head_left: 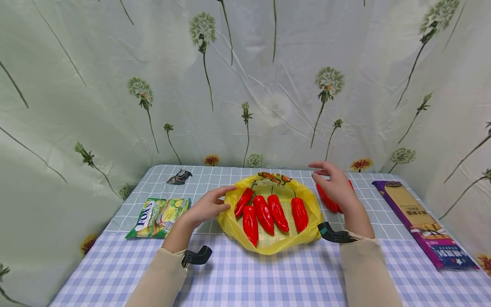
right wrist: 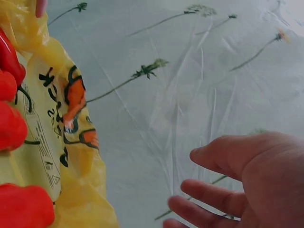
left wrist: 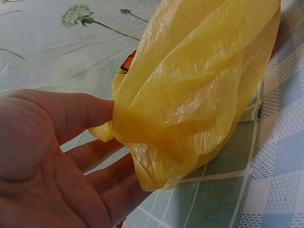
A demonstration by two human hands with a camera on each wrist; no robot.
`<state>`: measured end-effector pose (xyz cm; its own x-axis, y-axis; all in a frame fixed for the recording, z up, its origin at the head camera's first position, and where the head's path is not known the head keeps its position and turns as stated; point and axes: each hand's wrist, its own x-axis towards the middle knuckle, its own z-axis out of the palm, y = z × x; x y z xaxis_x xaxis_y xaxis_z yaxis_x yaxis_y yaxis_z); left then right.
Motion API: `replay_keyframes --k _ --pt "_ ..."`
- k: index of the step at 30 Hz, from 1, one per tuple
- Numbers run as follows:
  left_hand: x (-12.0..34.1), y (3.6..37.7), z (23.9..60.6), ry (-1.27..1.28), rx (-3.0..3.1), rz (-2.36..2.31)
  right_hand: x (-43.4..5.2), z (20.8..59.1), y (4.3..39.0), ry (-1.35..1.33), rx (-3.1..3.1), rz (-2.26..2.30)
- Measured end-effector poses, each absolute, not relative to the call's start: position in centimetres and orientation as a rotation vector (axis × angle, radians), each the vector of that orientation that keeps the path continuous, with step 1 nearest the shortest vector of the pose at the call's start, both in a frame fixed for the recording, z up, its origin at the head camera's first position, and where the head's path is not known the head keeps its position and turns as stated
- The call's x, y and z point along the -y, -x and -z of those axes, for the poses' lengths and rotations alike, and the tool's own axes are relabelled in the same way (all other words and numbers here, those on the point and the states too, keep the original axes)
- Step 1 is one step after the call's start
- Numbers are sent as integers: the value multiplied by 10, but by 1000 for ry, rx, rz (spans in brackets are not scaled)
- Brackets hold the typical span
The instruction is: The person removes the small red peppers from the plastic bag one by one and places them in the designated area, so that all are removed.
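A yellow plastic bag (head_left: 268, 245) lies spread out on the checked tablecloth, with several red peppers (head_left: 264, 213) lying on it. My left hand (head_left: 220, 198) is open at the bag's left edge. In the left wrist view its thumb (left wrist: 85, 109) touches the crumpled yellow bag (left wrist: 190, 95) while its straight fingers lie below the fold. My right hand (head_left: 326, 175) hovers open, fingers relaxed, over more red peppers (head_left: 329, 202) that lie on the cloth just right of the bag and are partly hidden by it. The right wrist view shows the open right hand (right wrist: 228, 185) apart from the bag (right wrist: 71, 142).
A green candy packet (head_left: 159, 217) lies left of the bag, and a small dark wrapper (head_left: 179, 177) sits at the back left. A long purple box (head_left: 422, 224) lies along the right side. A flowered sheet (head_left: 245, 85) hangs behind and around the table.
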<state>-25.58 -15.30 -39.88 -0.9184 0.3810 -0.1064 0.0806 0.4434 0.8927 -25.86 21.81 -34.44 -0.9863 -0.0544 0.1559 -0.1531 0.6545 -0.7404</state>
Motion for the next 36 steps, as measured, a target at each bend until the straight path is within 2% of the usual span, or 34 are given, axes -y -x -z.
replay_keyframes --k 14,25,36 --pt "154 255 399 -372 -2390 -1494 -187 357 261 -484 2851 -1166" --pt "153 255 399 -364 -2425 -1494 -178 364 262 -647 2973 -1304" --pt "154 257 400 -404 -2405 -1494 -170 376 265 -619 3078 -1469"
